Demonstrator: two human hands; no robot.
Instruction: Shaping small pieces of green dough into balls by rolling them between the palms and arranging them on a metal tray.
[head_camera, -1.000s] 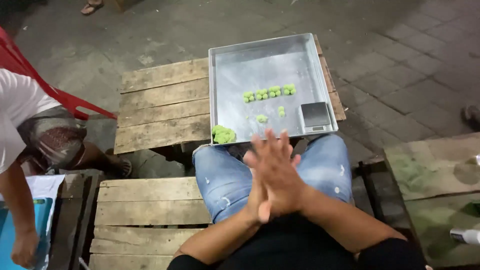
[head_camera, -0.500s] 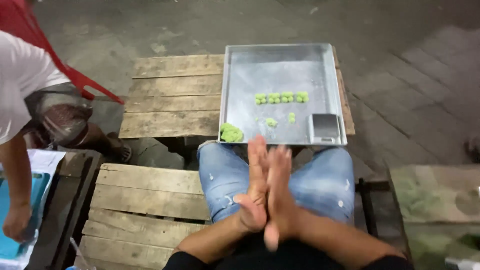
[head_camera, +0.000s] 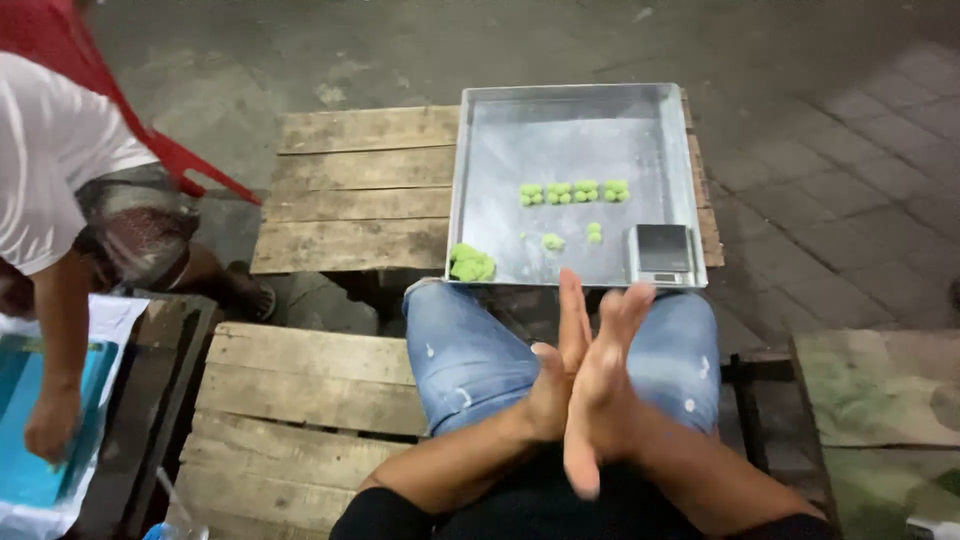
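Note:
My left hand (head_camera: 553, 388) and my right hand (head_camera: 608, 395) are pressed palm to palm above my lap, fingers straight; anything between the palms is hidden. Just beyond my knees, a square metal tray (head_camera: 560, 92) rests on a wooden pallet. A short row of small green dough balls (head_camera: 573, 191) lies in its middle, with two loose ones (head_camera: 552, 241) below. A larger green dough lump (head_camera: 470, 263) sits in the tray's near left corner. A small digital scale (head_camera: 663, 252) occupies the near right corner.
A wooden pallet (head_camera: 360, 190) carries the tray; a second pallet (head_camera: 300, 400) lies at my left. Another person in a white shirt (head_camera: 60, 180) bends at far left, a hand on a blue tray (head_camera: 40, 440). A red chair (head_camera: 190, 165) stands behind. A green-stained board (head_camera: 880, 390) lies right.
My palms have slid against each other, the right hand moving back toward me over the left. The person on the left has leaned further into view.

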